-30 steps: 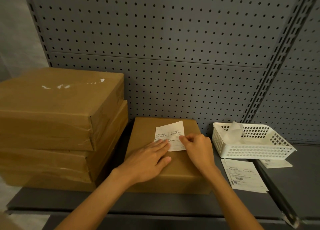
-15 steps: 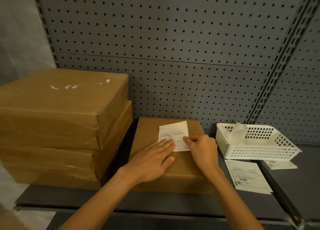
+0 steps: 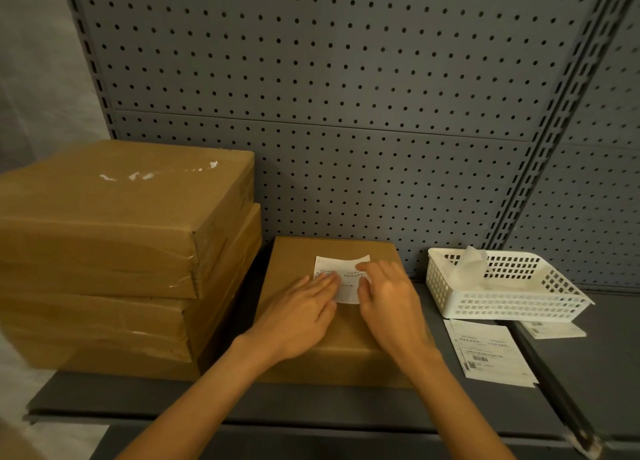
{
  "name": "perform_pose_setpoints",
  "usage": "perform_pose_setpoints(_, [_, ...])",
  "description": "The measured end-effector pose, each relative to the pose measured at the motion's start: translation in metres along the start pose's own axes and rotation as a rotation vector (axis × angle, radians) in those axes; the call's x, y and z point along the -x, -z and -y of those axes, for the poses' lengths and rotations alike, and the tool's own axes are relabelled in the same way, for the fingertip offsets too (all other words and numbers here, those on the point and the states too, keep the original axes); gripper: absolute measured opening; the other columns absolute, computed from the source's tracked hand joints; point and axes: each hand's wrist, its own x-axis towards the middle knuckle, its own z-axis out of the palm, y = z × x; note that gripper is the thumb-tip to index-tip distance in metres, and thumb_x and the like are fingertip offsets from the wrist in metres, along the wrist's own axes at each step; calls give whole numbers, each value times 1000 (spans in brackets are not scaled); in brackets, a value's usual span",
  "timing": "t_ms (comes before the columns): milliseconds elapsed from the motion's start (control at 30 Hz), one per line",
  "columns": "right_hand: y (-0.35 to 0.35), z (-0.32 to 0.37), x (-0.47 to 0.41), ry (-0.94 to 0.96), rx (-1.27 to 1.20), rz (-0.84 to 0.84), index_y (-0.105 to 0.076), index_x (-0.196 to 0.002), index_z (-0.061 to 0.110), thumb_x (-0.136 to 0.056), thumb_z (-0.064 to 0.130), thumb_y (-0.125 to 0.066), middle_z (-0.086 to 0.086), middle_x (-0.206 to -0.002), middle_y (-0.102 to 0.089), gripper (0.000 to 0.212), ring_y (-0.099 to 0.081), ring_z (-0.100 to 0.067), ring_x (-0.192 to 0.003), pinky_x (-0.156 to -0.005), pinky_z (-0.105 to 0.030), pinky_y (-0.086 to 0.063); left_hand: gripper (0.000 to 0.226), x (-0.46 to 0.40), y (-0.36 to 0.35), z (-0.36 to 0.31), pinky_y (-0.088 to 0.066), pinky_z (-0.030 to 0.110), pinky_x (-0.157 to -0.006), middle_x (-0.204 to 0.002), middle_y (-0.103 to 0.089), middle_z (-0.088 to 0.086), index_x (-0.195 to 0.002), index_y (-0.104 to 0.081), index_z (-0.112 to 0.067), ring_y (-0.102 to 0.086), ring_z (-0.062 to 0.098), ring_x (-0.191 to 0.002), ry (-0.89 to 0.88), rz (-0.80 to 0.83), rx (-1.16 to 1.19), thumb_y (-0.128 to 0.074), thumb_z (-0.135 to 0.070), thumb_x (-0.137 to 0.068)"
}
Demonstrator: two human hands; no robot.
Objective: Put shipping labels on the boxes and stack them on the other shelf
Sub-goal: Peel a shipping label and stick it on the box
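A flat brown cardboard box (image 3: 298, 262) lies on the grey shelf in front of me. A white shipping label (image 3: 341, 269) sits on its top, its far edge slightly curled up. My left hand (image 3: 298, 316) lies flat on the box with straight fingers pressing the label's left part. My right hand (image 3: 389, 304) lies flat beside it, its fingers spread over the label's right part. Both hands cover the label's near half.
A stack of larger brown boxes (image 3: 121, 252) stands at the left. A white plastic basket (image 3: 498, 300) holding peeled backing paper stands at the right, with loose label sheets (image 3: 488, 352) in front of it. A pegboard wall (image 3: 329, 113) closes the back.
My right hand has let go of the label's right edge and now lies flat with fingers spread on it. My left hand stays pressed on the label.
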Motion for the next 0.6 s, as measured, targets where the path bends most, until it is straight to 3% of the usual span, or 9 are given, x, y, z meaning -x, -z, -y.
perform_pose_setpoints(100, [-6, 10, 1, 114, 56, 70, -70, -102, 4, -71, 0, -74, -10, -100, -71, 32, -67, -24, -93, -78, -31, -56, 51, -2, 1, 5, 2, 22, -116, -159, -9, -6, -151, -8, -22, -5, 5, -145, 130, -89, 40, -24, -30, -103])
perform_pose_setpoints(167, [-10, 15, -2, 120, 58, 150, -67, -111, 2, -75, 0, -71, -14, -113, -68, 36, -64, -28, -106, -89, -33, -52, 51, -3, 1, 6, 0, 27, -119, -159, -6, -4, -151, -5, -20, -3, 8, -145, 198, -61, 40, -22, -30, -103])
perform_pose_setpoints(300, [-16, 22, -16, 112, 12, 334, -40, -141, 4, -95, 4, -45, -13, -148, -40, 47, -32, -24, -140, -115, -27, -21, 52, -5, -2, 7, -1, 31, -120, -160, 0, -2, -151, -2, -19, 2, 9, -146, 237, 15, -12, -16, -32, -103])
perform_pose_setpoints(433, [-24, 24, -30, 80, -5, 460, -27, -147, 5, -99, 8, -36, -12, -154, -29, 49, -21, -22, -144, -117, -29, -13, 52, -6, -3, 9, -1, 32, -120, -160, 1, -2, -151, -2, -19, 3, 10, -146, 233, 19, -30, -15, -31, -103])
perform_pose_setpoints(600, [-37, 18, -29, -1, -16, 679, -14, -151, 9, -104, 27, -26, -8, -159, -13, 53, -9, -19, -147, -120, -34, -8, 53, -8, -4, 8, 1, 31, -120, -160, 3, -1, -151, 1, -18, 4, 10, -146, 249, 36, -55, -13, -31, -102])
